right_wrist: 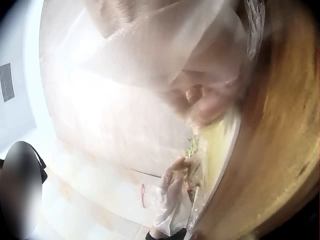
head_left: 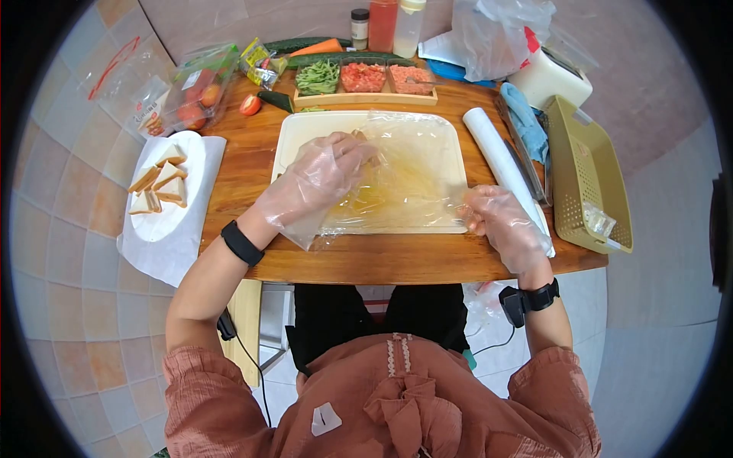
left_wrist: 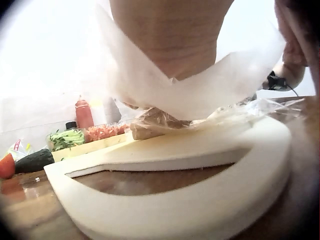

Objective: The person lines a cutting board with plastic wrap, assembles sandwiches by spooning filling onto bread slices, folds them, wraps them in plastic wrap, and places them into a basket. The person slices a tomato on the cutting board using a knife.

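A sheet of clear cling film point(head_left: 405, 172) lies wrinkled across the cream cutting board point(head_left: 294, 133). My left hand point(head_left: 328, 168), in a clear plastic glove, is over the board's left half, its curled fingers pinching the film. In the left wrist view, the glove cuff hides most of that hand above the board's handle slot point(left_wrist: 165, 180). At the board's right edge, my gloved right hand point(head_left: 504, 221) pinches the film's other side with curled fingers. The right wrist view shows the right fingers point(right_wrist: 212, 107) bent close over the board's edge.
A white roll point(head_left: 500, 153) and an olive basket point(head_left: 584, 175) stand at right. Behind the board is a tray point(head_left: 366, 99) of shredded cucumber and chopped red and pink fillings. Bread triangles point(head_left: 169, 175) sit on a white plate point(head_left: 156, 227) at left, near a halved tomato point(head_left: 250, 105).
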The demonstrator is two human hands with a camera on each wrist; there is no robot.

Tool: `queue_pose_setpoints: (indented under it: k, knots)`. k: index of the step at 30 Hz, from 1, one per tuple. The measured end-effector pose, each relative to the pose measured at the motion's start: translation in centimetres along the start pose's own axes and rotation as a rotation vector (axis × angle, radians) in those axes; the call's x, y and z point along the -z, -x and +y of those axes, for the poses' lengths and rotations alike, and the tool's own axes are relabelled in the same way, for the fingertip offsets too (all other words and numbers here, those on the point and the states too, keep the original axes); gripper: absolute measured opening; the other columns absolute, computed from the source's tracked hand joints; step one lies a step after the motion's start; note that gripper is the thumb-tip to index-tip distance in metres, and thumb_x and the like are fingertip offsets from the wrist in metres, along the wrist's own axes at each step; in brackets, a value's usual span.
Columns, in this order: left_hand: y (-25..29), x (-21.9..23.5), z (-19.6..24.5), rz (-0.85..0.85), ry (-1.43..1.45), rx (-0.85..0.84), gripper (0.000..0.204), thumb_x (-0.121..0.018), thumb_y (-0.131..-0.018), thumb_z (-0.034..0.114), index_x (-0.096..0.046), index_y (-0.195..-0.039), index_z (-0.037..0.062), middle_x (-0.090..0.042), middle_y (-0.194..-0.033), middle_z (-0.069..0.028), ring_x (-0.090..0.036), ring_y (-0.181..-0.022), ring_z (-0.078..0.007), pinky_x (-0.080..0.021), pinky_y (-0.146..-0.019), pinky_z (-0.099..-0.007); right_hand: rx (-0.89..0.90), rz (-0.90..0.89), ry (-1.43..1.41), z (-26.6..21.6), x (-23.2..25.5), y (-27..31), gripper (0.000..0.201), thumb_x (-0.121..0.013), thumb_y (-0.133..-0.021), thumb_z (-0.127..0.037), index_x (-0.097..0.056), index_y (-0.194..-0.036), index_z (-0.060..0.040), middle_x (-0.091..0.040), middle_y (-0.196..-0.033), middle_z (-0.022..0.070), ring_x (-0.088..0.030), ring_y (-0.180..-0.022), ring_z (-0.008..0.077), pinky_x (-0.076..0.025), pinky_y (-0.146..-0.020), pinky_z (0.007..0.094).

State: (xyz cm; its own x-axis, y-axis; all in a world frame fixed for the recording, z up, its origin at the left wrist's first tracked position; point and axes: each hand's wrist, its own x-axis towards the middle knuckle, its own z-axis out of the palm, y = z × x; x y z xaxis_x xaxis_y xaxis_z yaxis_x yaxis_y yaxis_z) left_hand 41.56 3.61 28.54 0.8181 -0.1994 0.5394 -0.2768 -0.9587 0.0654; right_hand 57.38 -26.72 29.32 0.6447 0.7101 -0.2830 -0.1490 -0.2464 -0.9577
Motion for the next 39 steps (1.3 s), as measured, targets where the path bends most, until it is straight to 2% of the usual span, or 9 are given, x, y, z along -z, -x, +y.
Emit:
queue_pose_setpoints:
  k: [4,7,9,12,15,22,25,27,39]
  knots:
    - [0.0,0.6,0.3,0.058,0.010,-0.003,0.030,-0.072,-0.088,0.015,-0.066,-0.116,0.0054,-0.070,-0.105,-0.0151,-0.068,-0.099,-0.0342,-0.056,-0.085,-0.0424,-0.019,-0.074,-0.149,0.8,0.5,-1.0,0.025,-0.067,-0.097,-0.024,-0.065,-0.111,-0.0029,-0.067,-0.104,0.0060,-0.064,-0.096,0.0135,-0.052,-0.082,0.0267]
    - [0.0,0.6,0.4,0.037,0.025,0.029,0.031,-0.071,-0.089,0.016,-0.065,-0.118,0.0050,-0.069,-0.107,-0.0159,-0.067,-0.101,-0.0346,-0.056,-0.087,-0.0427,0.169,0.010,-0.100,1.2,-0.1,-0.8,0.028,-0.066,-0.099,-0.022,-0.063,-0.118,-0.0008,-0.066,-0.110,0.0082,-0.065,-0.107,0.0185,-0.053,-0.090,0.0303]
    - [0.0,0.7,0.4,0.014,0.035,0.045,0.033,-0.071,-0.089,0.017,-0.064,-0.119,0.0049,-0.069,-0.108,-0.0164,-0.066,-0.103,-0.0347,-0.055,-0.089,-0.0428,0.180,-0.082,-0.448,1.5,-0.1,-1.1,0.031,-0.063,-0.101,-0.017,-0.058,-0.125,0.0022,-0.062,-0.123,0.0116,-0.062,-0.118,0.0232,-0.051,-0.101,0.0349]
    - [0.1,1.1,0.7,-0.008,0.052,0.086,0.036,-0.071,-0.089,0.017,-0.063,-0.122,0.0048,-0.068,-0.110,-0.0172,-0.065,-0.106,-0.0350,-0.053,-0.094,-0.0433,0.161,-0.246,-0.502,0.7,0.3,-2.4,0.030,-0.060,-0.102,-0.011,-0.056,-0.128,0.0044,-0.057,-0.133,0.0149,-0.060,-0.124,0.0261,-0.048,-0.108,0.0396]
    - [0.1,1.0,0.5,-0.032,0.090,0.138,0.037,-0.070,-0.090,0.016,-0.062,-0.124,0.0058,-0.067,-0.112,-0.0176,-0.063,-0.108,-0.0357,-0.051,-0.096,-0.0435,0.251,-0.216,-0.537,0.2,-0.6,-2.3,0.030,-0.058,-0.103,-0.010,-0.055,-0.130,0.0040,-0.057,-0.135,0.0156,-0.059,-0.127,0.0282,-0.048,-0.109,0.0426]
    - [-0.5,1.4,0.7,-0.018,0.215,0.199,0.038,-0.070,-0.090,0.017,-0.061,-0.125,0.0052,-0.065,-0.108,-0.0180,-0.064,-0.100,-0.0373,-0.053,-0.088,-0.0431,0.525,-0.203,-0.484,-0.4,-2.9,-3.9,0.029,-0.056,-0.104,-0.011,-0.057,-0.130,0.0020,-0.064,-0.127,0.0138,-0.060,-0.124,0.0302,-0.050,-0.105,0.0434]
    - [-0.5,2.3,1.8,-0.022,0.196,0.282,0.041,-0.071,-0.088,0.017,-0.060,-0.125,0.0043,-0.065,-0.107,-0.0187,-0.064,-0.097,-0.0381,-0.054,-0.085,-0.0435,0.495,-0.295,-0.504,-2.2,-3.5,-4.5,0.030,-0.058,-0.102,-0.010,-0.057,-0.129,0.0017,-0.062,-0.128,0.0139,-0.061,-0.123,0.0301,-0.050,-0.105,0.0436]
    - [-0.4,2.3,1.9,0.012,0.211,0.341,0.042,-0.072,-0.087,0.017,-0.060,-0.126,0.0040,-0.065,-0.107,-0.0192,-0.065,-0.096,-0.0385,-0.054,-0.084,-0.0438,0.211,-0.276,-0.621,-3.2,-3.6,-5.9,0.029,-0.062,-0.101,-0.011,-0.059,-0.127,0.0013,-0.063,-0.127,0.0147,-0.063,-0.120,0.0296,-0.050,-0.104,0.0432]
    - [0.5,-0.1,-0.8,-0.083,0.623,0.596,0.050,-0.066,-0.090,0.017,-0.056,-0.137,0.0037,-0.071,-0.107,-0.0190,-0.068,-0.100,-0.0349,-0.053,-0.089,-0.0404,0.212,-0.450,-0.568,-5.6,-6.7,-10.0,0.022,-0.064,-0.101,-0.014,-0.066,-0.117,0.0003,-0.069,-0.119,0.0119,-0.067,-0.105,0.0231,-0.054,-0.096,0.0376]
